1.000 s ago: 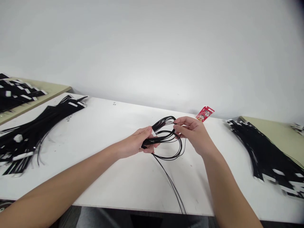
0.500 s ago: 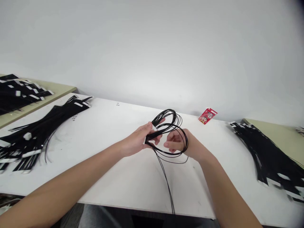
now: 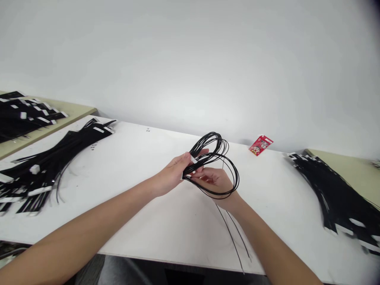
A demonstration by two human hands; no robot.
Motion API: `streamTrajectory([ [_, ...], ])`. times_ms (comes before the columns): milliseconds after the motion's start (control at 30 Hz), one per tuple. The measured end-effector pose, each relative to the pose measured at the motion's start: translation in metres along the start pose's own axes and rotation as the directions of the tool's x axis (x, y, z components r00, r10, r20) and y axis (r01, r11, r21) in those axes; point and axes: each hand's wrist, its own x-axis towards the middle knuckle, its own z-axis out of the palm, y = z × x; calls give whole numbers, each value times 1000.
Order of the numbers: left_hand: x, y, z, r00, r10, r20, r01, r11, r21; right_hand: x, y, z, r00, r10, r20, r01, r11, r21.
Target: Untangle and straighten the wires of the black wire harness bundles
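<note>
Black cable coil (image 3: 207, 159), centre frame, is grasped in my left hand (image 3: 170, 176); my right hand (image 3: 219, 183) curls in close, its hold unclear. Gathering loops appears in hand, the next move calling for a firm left grip.

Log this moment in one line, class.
left hand: holding looped black cable bundle; right hand: beside left, bundle across its front; red printed packet: on white tabletop

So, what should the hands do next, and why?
Perhaps the right hand should draw the loose ends through the loop: the loop lies across that hand, the left hand grips the coil, and two ends dangle below.
</note>
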Motion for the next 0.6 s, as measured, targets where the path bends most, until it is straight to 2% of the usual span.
streamTrajectory([
  [133,-1,4,1,1000,-20,-11,20,1000,22,0,-4,1,999,-4,-53,6,999,32],
  [233,-2,6,3,1000,-21,-20,21,1000,13,-1,-6,2,990,-55,-129,60,998,36],
  [333,-2,9,7,999,-23,-39,20,998,-60,-3,-8,4,958,-197,-206,175,977,-122],
  [400,-2,10,9,999,-17,-49,13,995,-97,-4,-9,4,942,-260,-213,210,950,-229],
  [467,-2,11,9,997,-26,-72,19,995,-94,-4,-11,2,962,-199,-186,161,966,-202],
  [533,-3,10,9,991,-62,-116,53,996,-77,-4,-15,-6,991,-42,-127,38,999,-31],
  [600,-3,9,7,987,-88,-138,78,994,-77,-3,-20,-18,992,112,-63,-99,979,178],
])
